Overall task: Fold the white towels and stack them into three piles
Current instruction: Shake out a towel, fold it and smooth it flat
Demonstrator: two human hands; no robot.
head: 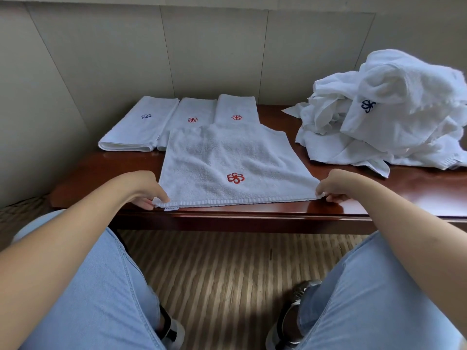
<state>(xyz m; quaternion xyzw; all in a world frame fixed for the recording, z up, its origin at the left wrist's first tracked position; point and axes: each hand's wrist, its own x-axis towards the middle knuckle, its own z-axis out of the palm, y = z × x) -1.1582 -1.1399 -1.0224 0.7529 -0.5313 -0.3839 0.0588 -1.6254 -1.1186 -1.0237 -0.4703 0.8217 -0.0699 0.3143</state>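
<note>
Left hand (145,189) pinches the near left corner of the spread towel (227,162); right hand (336,185) pinches its near right corner. Towel lies flat on the dark red desk (404,195), ribbed hem along the near edge, red flower emblem (235,178) facing up, small label at the left corner. Its far edge overlaps the folded towels behind. Three folded towels in a row at the back by the wall: left one (137,127) with blue emblem, middle (194,113) and right (236,108) with red emblems. Heap of unfolded towels (384,114) at the desk's right end, blue emblem showing. Knees in light jeans below, striped floor (227,274)
</note>
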